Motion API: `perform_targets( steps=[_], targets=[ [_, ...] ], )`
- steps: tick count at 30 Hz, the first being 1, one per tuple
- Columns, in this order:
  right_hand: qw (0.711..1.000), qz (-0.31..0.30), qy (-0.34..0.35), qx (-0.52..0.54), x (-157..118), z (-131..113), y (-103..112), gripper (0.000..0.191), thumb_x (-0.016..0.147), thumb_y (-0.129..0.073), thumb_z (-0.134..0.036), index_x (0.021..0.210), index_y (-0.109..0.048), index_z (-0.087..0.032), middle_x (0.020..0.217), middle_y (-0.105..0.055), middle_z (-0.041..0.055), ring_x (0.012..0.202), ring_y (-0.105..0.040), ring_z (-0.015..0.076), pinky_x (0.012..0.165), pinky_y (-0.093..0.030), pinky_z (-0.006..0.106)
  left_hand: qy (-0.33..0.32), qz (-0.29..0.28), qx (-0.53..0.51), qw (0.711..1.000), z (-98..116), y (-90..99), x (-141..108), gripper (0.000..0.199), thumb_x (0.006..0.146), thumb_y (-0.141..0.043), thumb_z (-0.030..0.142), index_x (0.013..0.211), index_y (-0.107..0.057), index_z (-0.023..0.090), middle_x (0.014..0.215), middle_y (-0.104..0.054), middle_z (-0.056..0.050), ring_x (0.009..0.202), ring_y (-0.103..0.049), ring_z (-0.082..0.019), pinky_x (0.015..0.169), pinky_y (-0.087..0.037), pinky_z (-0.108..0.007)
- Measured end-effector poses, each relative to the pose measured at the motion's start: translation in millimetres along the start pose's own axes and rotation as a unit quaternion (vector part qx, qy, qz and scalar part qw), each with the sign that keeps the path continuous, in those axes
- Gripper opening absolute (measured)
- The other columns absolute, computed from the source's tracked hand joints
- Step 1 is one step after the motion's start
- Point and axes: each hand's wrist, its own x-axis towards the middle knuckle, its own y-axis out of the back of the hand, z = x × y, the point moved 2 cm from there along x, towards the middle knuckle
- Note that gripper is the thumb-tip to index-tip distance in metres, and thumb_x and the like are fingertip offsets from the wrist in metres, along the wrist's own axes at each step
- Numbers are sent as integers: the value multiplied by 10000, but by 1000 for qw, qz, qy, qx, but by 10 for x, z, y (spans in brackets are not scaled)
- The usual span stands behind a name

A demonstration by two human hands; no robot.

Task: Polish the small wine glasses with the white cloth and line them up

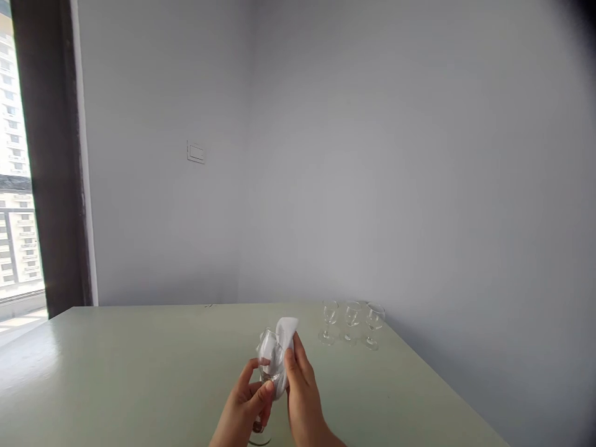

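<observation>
My left hand [244, 406] grips a clear stemmed glass [266, 355] by its bowl, over the near part of the pale table [139, 366]. The glass's foot shows below the hand at the frame's bottom edge. My right hand [302, 391] presses a white cloth [286, 338] against and into the glass's bowl. Both hands are close together, touching the glass from either side.
Three more clear stemmed glasses [351, 321] stand upright in a row at the table's far right, next to the grey wall. A window with a dark frame [51, 155] is at the left. A wall switch [195, 152] sits on the back wall.
</observation>
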Motion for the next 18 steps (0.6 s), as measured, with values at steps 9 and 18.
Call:
perform_targets(
  steps=[9,18],
  targets=[
    [799,-139,444,-380,-157,-168,-51,526,877,-372,-136,1396,-329,-212,1475,-312,98,1271,-407,282,933,-470,391,64,20,-158,985,180,-120,-146,491,664,-588,682,673,-574,190,447,-435,50,428,-386,-84,449,-308,-217],
    [725,-189,498,-437,-219,-213,-178,463,798,-524,-113,1257,-503,-166,1239,-604,74,1087,-530,262,863,-496,380,50,91,-166,981,403,130,-90,582,745,-479,678,1109,-591,238,851,-675,-27,850,-595,-220,712,-469,-297]
  ],
)
